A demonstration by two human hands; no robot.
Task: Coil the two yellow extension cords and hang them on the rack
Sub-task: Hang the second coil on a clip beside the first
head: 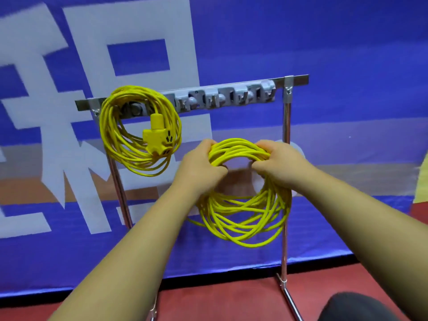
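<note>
Inspector: The first coiled yellow extension cord [111, 140] hangs on the silver metal rack [287, 117] at ten o'clock.
Operator: And the second?
Inspector: Your left hand [203, 163] and right hand [278, 164] both clamp the top of the second yellow cord coil [275, 205], at centre frame, below the rail.

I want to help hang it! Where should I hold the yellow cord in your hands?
Grip the top of the cord, coming from the front and wrapping round the bundle, like the left hand and right hand do. The loops bunch tight there and the rest hangs below, so none slip free.
</note>
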